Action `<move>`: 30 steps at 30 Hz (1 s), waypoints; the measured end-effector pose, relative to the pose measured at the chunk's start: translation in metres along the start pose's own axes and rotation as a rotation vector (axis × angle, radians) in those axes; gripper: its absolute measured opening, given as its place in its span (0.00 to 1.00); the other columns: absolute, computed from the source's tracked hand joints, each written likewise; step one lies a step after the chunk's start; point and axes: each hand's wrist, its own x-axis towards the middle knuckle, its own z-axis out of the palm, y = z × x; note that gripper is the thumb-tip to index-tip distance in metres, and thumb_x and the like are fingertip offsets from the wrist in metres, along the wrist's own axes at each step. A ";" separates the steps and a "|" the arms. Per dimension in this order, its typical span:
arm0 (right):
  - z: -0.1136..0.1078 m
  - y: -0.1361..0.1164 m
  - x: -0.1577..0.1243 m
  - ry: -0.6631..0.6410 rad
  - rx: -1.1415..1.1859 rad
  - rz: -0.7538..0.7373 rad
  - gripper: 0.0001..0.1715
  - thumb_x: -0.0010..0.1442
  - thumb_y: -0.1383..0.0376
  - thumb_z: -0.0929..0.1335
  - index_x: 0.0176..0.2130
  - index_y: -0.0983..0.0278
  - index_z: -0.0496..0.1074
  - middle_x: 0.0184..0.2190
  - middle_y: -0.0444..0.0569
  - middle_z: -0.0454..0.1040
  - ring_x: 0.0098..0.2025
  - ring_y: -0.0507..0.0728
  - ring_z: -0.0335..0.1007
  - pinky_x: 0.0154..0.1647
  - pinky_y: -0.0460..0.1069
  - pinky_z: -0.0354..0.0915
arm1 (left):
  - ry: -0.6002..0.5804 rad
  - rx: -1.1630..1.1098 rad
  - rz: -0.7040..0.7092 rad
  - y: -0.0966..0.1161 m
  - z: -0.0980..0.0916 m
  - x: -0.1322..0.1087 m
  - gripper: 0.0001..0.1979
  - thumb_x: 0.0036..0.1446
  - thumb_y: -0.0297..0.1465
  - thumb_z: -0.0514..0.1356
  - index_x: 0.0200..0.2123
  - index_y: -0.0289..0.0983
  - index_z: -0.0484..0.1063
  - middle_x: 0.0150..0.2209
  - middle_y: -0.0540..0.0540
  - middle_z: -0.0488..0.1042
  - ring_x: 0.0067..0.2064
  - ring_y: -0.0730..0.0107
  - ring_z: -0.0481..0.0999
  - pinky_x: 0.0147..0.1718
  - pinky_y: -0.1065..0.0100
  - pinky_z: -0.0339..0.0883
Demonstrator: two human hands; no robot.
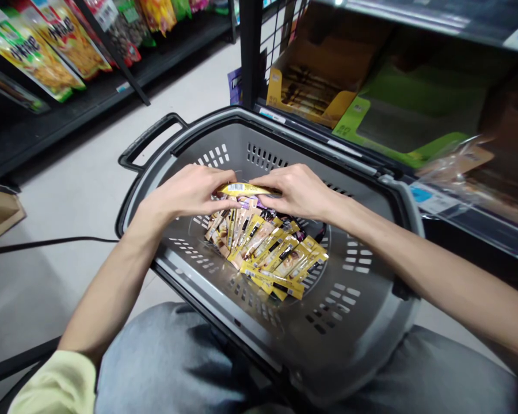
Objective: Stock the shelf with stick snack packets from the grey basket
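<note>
Between my two hands, above the far part of a grey shopping basket (pixel 328 339), is a slim yellow snack packet (pixel 242 188) with a barcode on the side facing me. My left hand (pixel 194 190) grips its left end, thumb below and fingers above. At its right end, my right hand (pixel 296 190) pinches it in the same way. Beneath them, a heap of several yellow and beige packets (pixel 276 247) lies on the basket floor. A few purple and dark wrappers show at the heap's far side, partly covered by my hands.
Right of the basket stands a shelf with a yellow display box (pixel 334 109) and a green display box (pixel 403 158). Bagged snacks (pixel 34 52) fill a rack at upper left. The basket's black handle (pixel 155 138) sticks out leftward. A cardboard box (pixel 0 213) rests at far left.
</note>
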 end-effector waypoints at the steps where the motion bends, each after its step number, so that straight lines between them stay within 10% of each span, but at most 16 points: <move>1: 0.000 0.000 0.000 -0.012 0.019 0.002 0.21 0.67 0.60 0.64 0.53 0.64 0.79 0.36 0.50 0.81 0.33 0.55 0.73 0.34 0.49 0.57 | -0.001 0.004 0.013 -0.001 0.000 0.000 0.26 0.66 0.54 0.49 0.39 0.37 0.72 0.32 0.46 0.76 0.29 0.68 0.72 0.28 0.67 0.57; 12: -0.005 0.005 0.003 -0.164 0.430 0.015 0.19 0.68 0.59 0.66 0.52 0.65 0.78 0.34 0.48 0.80 0.31 0.52 0.70 0.35 0.48 0.61 | -0.132 -0.209 -0.016 0.001 -0.001 0.002 0.28 0.69 0.51 0.47 0.35 0.36 0.76 0.26 0.46 0.75 0.27 0.70 0.71 0.29 0.68 0.59; 18: 0.002 0.018 0.004 -0.205 0.804 0.157 0.17 0.63 0.57 0.70 0.47 0.64 0.79 0.36 0.49 0.81 0.35 0.55 0.75 0.35 0.49 0.68 | -0.013 -0.122 -0.108 -0.001 -0.002 0.000 0.29 0.67 0.53 0.48 0.54 0.37 0.72 0.31 0.46 0.78 0.28 0.69 0.73 0.29 0.69 0.59; 30: 0.012 0.001 0.005 -0.283 1.088 0.235 0.17 0.60 0.53 0.73 0.40 0.65 0.80 0.38 0.50 0.81 0.37 0.53 0.75 0.37 0.48 0.69 | -0.030 -0.064 0.050 0.008 0.004 0.004 0.24 0.71 0.46 0.44 0.39 0.37 0.71 0.30 0.46 0.76 0.28 0.70 0.72 0.29 0.68 0.58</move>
